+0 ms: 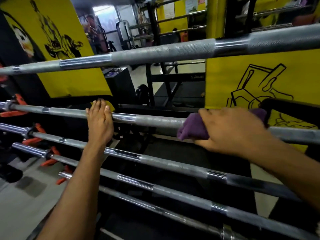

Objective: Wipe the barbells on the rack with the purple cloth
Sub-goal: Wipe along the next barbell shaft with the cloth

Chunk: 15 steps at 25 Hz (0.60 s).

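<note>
The purple cloth (192,129) is bunching around the second barbell (155,121), whose long axis is running left to right. My right hand (230,129) is clamping it there; my left hand (100,120) is resting flat-fingered farther left, steadying.

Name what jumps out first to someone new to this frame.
The right hand grips a purple cloth wrapped on the second barbell from the top, right of centre. The left hand rests open on the same bar. Behind hang yellow banners with black drawings; orange collars sit at far left.
</note>
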{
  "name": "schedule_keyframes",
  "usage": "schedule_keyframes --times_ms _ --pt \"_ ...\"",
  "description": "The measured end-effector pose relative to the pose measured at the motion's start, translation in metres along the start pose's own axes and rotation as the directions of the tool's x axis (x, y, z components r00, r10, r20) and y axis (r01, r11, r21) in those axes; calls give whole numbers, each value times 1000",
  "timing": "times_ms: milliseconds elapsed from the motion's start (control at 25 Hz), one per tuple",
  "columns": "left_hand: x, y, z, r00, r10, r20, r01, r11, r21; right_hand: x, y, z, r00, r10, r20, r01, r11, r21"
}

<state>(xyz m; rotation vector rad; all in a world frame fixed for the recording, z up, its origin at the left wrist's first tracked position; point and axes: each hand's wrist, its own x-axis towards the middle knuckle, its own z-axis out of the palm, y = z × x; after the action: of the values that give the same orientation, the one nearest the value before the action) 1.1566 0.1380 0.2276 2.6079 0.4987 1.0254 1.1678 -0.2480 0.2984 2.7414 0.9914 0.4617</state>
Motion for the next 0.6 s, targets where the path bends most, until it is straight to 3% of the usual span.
schedule_keyframes --times_ms 160,280,400,480,600 --pt "-2 -2 -3 1000 9 27 -9 1000 -9 78 -86 10 977 -129 -170 140 989 55" --pt "-2 -1 -5 999 3 39 -3 1000 -12 115 -130 4 961 -188 -201 207 975 78" --pt "-5 -5 -12 995 34 89 -24 993 -112 102 -118 7 947 -194 -255 221 972 81" --pt "-7 -27 -25 997 31 64 -19 984 -179 81 -95 10 964 -173 -200 189 980 65" --pt "10 -95 -44 997 -70 10 71 995 -76 76 -78 0 983 -128 -129 139 987 81"
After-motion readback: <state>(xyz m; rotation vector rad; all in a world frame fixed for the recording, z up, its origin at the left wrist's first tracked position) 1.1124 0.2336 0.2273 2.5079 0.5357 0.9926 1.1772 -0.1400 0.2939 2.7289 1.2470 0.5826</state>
